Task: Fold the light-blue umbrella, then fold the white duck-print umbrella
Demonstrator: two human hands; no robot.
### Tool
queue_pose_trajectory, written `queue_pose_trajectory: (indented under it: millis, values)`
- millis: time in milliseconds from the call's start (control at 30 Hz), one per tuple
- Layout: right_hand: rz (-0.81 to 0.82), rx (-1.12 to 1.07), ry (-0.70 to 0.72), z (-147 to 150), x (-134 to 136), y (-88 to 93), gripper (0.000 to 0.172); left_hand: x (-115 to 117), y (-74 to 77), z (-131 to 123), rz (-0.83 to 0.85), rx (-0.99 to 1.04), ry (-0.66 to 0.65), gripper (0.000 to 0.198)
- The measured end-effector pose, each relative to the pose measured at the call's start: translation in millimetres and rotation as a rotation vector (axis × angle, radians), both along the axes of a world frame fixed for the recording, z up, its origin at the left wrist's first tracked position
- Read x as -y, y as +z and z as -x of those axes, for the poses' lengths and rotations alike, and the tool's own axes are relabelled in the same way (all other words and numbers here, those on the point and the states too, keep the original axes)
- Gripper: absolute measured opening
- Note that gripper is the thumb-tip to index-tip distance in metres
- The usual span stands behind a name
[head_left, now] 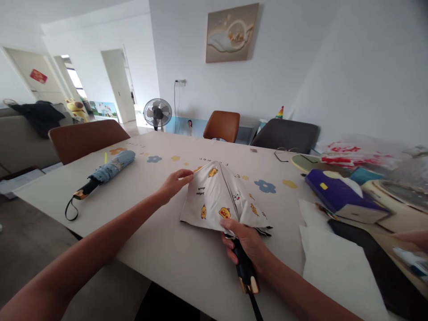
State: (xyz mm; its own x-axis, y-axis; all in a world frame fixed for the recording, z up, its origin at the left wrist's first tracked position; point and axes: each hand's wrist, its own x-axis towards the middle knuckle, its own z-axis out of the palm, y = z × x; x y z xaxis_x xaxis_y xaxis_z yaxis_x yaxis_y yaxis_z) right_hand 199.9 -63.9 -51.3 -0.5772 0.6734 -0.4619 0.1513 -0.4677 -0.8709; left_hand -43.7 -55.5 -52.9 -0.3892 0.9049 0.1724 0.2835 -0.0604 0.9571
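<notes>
A white umbrella [207, 196] printed with yellow ducks lies partly folded over the table, its canopy loose and its tip pointing away from me. My right hand [242, 238] is wrapped round the top of its black and gold handle [246, 267], with the thumb pressing on the canopy's lower edge. A black strap hangs from the handle's end. At the canopy's left edge, my left hand [177, 183] pinches the fabric between thumb and fingers. To the left lies a blue folded umbrella [115, 166] with a black handle and wrist strap.
The white table [157, 263] bears printed flowers. At right are a purple box [334, 196], white paper [337, 258], a black flat object [377, 272], glasses [284, 154] and plastic bags [364, 151]. Part of another person's hand [413, 238] shows at the right edge. Chairs [222, 125] stand behind.
</notes>
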Motion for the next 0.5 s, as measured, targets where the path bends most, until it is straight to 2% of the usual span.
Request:
queue_pose_trajectory:
  millis: [167,333,500]
  values:
    - [-0.077,0.075,-0.037,-3.9,-9.6,-2.5,0.031,-42.0,10.0,-7.3,-0.028,0.170,-0.166,0.031]
    - [-0.106,0.148,-0.054,-5.9,-21.3,-6.6,0.036,-74.9,27.8,-17.6,0.089,0.153,-0.227,0.032]
    - [-0.050,0.177,-0.081,-5.5,-32.0,-13.3,0.039,-101.7,37.1,-15.1,0.104,0.116,-0.318,0.026]
